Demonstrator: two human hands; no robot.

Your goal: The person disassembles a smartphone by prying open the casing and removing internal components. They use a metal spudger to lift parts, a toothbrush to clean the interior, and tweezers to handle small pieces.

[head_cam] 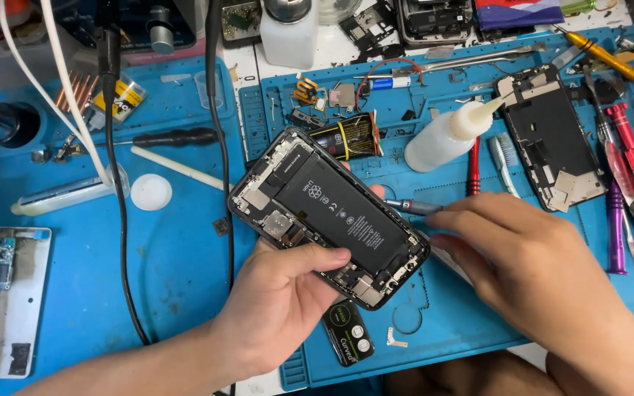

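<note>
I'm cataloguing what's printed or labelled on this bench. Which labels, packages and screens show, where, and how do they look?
Phone battery: black rectangle with white marks, inside the open phone held by the left hand.
Small battery: black with yellow tape, behind the phone.
Black packet: green-and-white print, below the phone.
Yellow label: black print, upper left.
Screen assembly: dark, face-down, right of the white bottle.

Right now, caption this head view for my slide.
Left hand holds an opened phone over a blue mat; right hand holds a screwdriver.
</note>
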